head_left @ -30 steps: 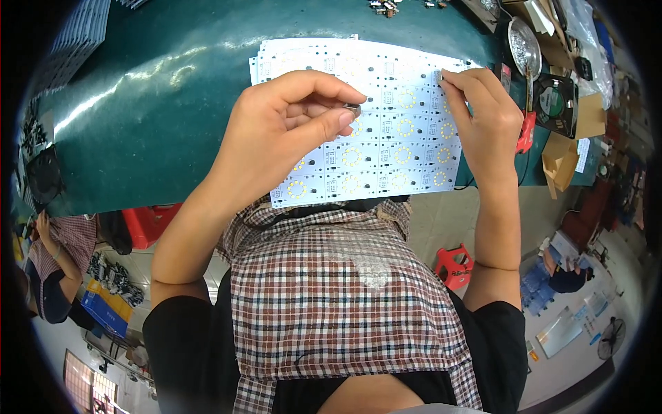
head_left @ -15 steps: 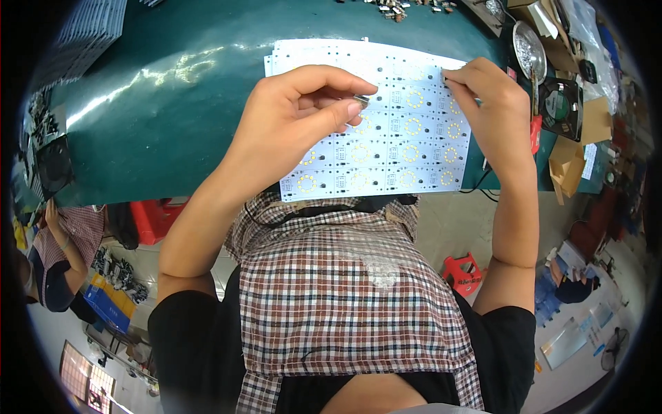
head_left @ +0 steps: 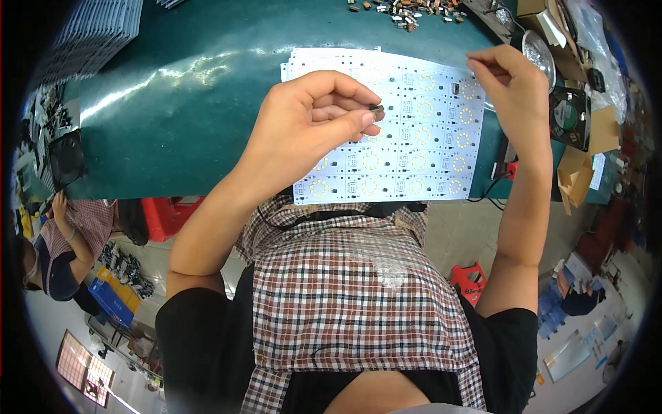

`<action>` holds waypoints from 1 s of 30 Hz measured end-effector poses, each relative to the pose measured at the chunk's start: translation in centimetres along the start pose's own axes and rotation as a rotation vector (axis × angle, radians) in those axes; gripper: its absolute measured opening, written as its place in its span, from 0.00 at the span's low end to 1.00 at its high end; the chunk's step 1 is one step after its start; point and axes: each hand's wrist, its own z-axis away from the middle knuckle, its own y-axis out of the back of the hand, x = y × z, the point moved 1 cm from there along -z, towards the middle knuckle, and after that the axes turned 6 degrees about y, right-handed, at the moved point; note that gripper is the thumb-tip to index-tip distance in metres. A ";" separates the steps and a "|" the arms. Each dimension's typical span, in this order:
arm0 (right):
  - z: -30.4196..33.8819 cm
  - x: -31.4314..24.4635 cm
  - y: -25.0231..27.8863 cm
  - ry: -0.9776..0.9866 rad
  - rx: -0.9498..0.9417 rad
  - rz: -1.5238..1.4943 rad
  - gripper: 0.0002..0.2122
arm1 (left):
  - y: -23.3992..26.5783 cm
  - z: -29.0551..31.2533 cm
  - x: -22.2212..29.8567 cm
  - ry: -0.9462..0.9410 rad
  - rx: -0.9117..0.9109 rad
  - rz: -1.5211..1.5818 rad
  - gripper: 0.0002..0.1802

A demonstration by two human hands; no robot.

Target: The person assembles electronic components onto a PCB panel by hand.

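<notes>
A white printed circuit board (head_left: 386, 195) with rings of small yellow LEDs lies on the green table, over at least one similar sheet whose edge shows at the upper left. My left hand (head_left: 310, 117) is above the board's left part, thumb and fingers closed on a small metallic electronic component (head_left: 376, 109). My right hand (head_left: 516, 83) is raised just off the board's upper right corner. Its thumb and index fingertips are slightly apart, and nothing shows between them. Just below those fingertips, a small dark component (head_left: 455, 88) sits on the board beside an LED ring.
Loose small components (head_left: 414, 10) are heaped at the table's far edge. Stacked pale panels (head_left: 96, 34) stand far left. At the right are a round metal dish (head_left: 538, 58), a black fan (head_left: 571, 117) and an opened cardboard box (head_left: 576, 176). Another person (head_left: 69, 238) works at the left.
My right hand has let go at the board and drawn up and right, uncovering the small component there. My left hand keeps its hold; the whole view has shifted slightly.
</notes>
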 end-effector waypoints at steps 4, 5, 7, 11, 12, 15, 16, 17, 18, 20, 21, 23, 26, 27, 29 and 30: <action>-2.2 1.8 -1.0 0.091 -0.027 0.009 0.06 | 0.0 0.0 0.4 0.002 0.020 0.013 0.11; -2.8 2.4 -1.2 0.094 -0.025 0.009 0.06 | 0.0 0.0 0.5 -0.014 0.009 -0.019 0.13; -4.0 3.5 -1.8 0.054 -0.170 -0.022 0.10 | 0.1 0.0 0.6 -0.033 -0.003 -0.055 0.14; -6.1 3.9 -3.6 0.096 -0.235 0.025 0.11 | 0.4 0.7 1.2 -0.013 0.028 -0.113 0.14; -6.6 3.9 -3.9 0.095 -0.231 0.026 0.11 | 0.6 0.9 1.4 0.027 0.048 -0.115 0.14; -7.6 2.4 -4.7 0.112 -0.298 0.138 0.10 | 1.7 1.5 2.0 -0.136 0.179 -0.393 0.13; -8.1 1.2 -4.9 0.066 -0.289 0.147 0.08 | 2.1 1.6 2.0 -0.134 0.181 -0.397 0.13; -8.3 0.6 -5.1 0.019 -0.280 0.155 0.06 | 2.5 1.6 1.9 -0.180 0.231 -0.406 0.13; -8.4 0.6 -5.3 0.019 -0.280 0.148 0.06 | 2.9 1.6 2.0 -0.225 0.280 -0.415 0.13; -8.6 0.4 -5.7 0.106 -0.232 0.133 0.07 | 3.6 1.8 2.0 -0.224 0.327 -0.393 0.12; -8.6 0.4 -5.7 0.107 -0.230 0.126 0.07 | 4.2 1.8 1.9 -0.229 0.357 -0.414 0.12; -8.5 0.2 -5.2 0.078 -0.188 0.148 0.07 | 5.0 1.7 1.7 -0.225 0.406 -0.455 0.10; -8.1 0.2 -4.4 0.035 -0.115 0.101 0.08 | 5.3 1.5 2.4 -0.285 0.411 -0.674 0.10; -8.0 1.2 -4.6 0.077 -0.067 0.079 0.07 | 5.4 1.3 2.6 -0.281 0.410 -0.684 0.10; -7.8 0.3 -4.4 0.062 -0.043 0.010 0.07 | 5.5 1.2 2.7 -0.308 0.422 -0.813 0.11; -7.5 -0.3 -3.9 0.047 -0.018 -0.048 0.06 | 5.6 1.1 2.6 -0.302 0.422 -0.819 0.11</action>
